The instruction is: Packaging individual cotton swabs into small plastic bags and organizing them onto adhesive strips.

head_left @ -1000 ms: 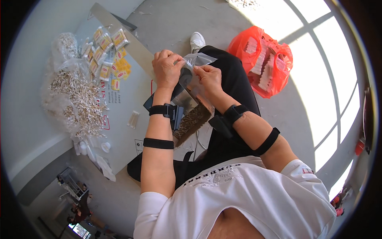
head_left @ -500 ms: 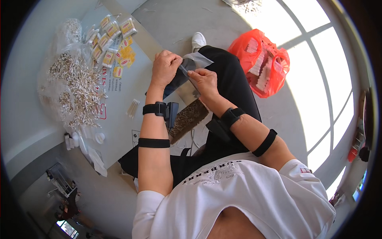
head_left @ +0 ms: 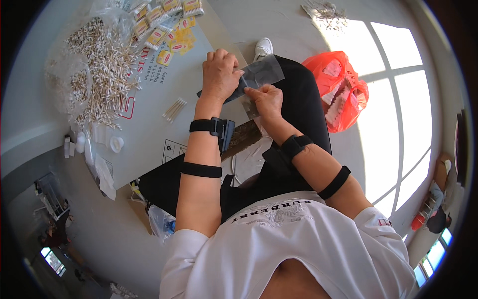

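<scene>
A clear plastic bag (head_left: 266,71) is stretched between my hands above my right thigh. My left hand (head_left: 219,74) pinches its near-left side, fingers curled and knuckles up. Lower on its right, my right hand (head_left: 267,99) grips the edge between thumb and fingertips. Whether the bag's mouth is parted cannot be made out. On the table left of my left wrist lies a small bunch of cotton swabs (head_left: 174,110). Beyond it are yellow printed cards (head_left: 180,42) and several filled swab packs (head_left: 158,16).
A big heap of loose cotton swabs (head_left: 102,74) spills from a clear sack at the table's left. An open cardboard box (head_left: 243,141) sits below my wrists. On the floor to the right stands a red plastic bag (head_left: 323,74) holding pinkish packs. White tissue (head_left: 104,177) hangs off the table's near edge.
The plastic bag has spread flatter and now reaches out to the right past my fingers. Both hands have shifted slightly right in the picture, and the view itself has moved.
</scene>
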Demonstrator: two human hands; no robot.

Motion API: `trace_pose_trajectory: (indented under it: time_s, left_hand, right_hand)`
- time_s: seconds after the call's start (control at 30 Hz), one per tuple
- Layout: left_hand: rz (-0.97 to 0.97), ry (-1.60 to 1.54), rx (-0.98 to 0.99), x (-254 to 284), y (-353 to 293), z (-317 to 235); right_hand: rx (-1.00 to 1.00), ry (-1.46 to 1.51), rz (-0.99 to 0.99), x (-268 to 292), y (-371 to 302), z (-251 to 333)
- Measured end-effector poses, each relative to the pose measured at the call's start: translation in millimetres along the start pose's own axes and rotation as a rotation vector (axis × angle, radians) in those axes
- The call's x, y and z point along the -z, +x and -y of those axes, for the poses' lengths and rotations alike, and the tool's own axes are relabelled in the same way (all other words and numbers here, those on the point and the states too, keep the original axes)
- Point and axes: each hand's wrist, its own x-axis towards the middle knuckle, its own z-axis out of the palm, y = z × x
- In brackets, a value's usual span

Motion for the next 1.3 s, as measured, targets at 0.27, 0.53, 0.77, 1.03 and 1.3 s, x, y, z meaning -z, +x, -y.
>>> trace_pose_trajectory:
  time_s: [0.27,0.53,0.77,1.03,1.3]
  left_hand:
    - [-0.579,-0.032,0.402,53.0,-119.0,64.2]
    - [-0.614,0.025,0.658,81.9,-159.2,139.3]
    - [-0.586,0.218,0.592,98.7,-120.7,182.5]
    - [-0.502,0.295,0.559,93.3,-90.0,184.2]
    - [-0.197,0.482,0.714,108.4,-96.5,161.8]
  right_hand:
    - [0.543,0.066,0.152,28.8,-26.5,20.5]
    - [1.245,-0.388,0.511,-89.3,-28.0,48.4]
    - [1.26,-0.498,0.532,-121.4,-27.0,41.4]
    - [1.215,-0.493,0.513,-120.8,-25.1,37.4]
    - [1.251,-0.476,0.512,-121.3,-23.7,35.7]
